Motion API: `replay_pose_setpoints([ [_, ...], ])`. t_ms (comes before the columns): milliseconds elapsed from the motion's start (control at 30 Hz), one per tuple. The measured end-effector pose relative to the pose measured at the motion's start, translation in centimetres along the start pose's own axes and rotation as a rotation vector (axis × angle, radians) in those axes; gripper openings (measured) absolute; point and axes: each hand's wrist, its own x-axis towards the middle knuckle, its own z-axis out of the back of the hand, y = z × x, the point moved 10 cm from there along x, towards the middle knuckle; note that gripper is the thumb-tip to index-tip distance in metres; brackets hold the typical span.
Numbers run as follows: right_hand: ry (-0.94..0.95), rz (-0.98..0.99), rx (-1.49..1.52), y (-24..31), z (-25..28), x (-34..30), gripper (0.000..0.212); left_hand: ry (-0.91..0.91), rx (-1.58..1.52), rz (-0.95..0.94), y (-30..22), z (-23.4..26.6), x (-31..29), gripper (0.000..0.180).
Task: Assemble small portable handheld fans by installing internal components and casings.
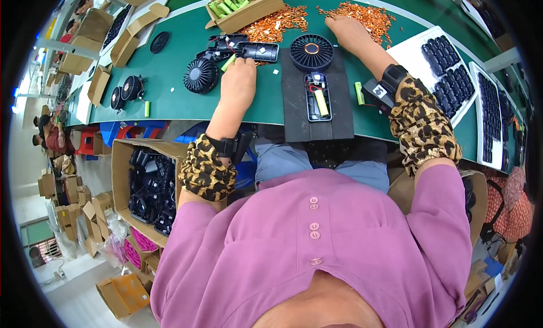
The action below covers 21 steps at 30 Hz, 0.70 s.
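A handheld fan (311, 53) lies on the black mat (294, 116), its round head pointing away from me. The handle shell (318, 114) is uncovered and shows a green battery cell (321, 102) with red wires. My left hand (238, 82) is closed, fingertips down beside a dark handle shell (261, 51) and another green battery cell (228, 62); what the fingers hold is hidden. Further right, my right hand (348, 32) reaches to the near edge of a pile of small orange parts (367, 18). Its fingertips are pinched together, and anything between them is too small to make out.
A fan head (201, 75) lies left of my left hand. Behind stands a carton of green cells (246, 12). White trays of black parts (447, 65) line the right side. A cardboard box of black parts (150, 186) stands below the table edge, left.
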Motion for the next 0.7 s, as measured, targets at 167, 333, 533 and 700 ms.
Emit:
replay_pose_setpoints([
  [167,-0.064,0.022,0.075,0.6,0.0,0.8,0.014,-0.164,-0.336,-0.017,-0.2,2.9,-1.9,0.008],
  [333,-0.045,-0.205,0.324,-1.3,2.4,-3.0,0.014,-0.112,-0.393,-0.013,-3.6,0.5,-3.5,0.008],
  [533,-0.124,-0.277,0.939,2.7,9.2,-7.6,0.013,-0.037,-0.196,0.029,-3.0,1.6,-5.3,0.007],
  [700,-0.092,-0.236,0.878,5.4,9.5,-12.2,0.012,0.009,-0.224,0.085,-1.8,1.6,-4.4,0.007],
])
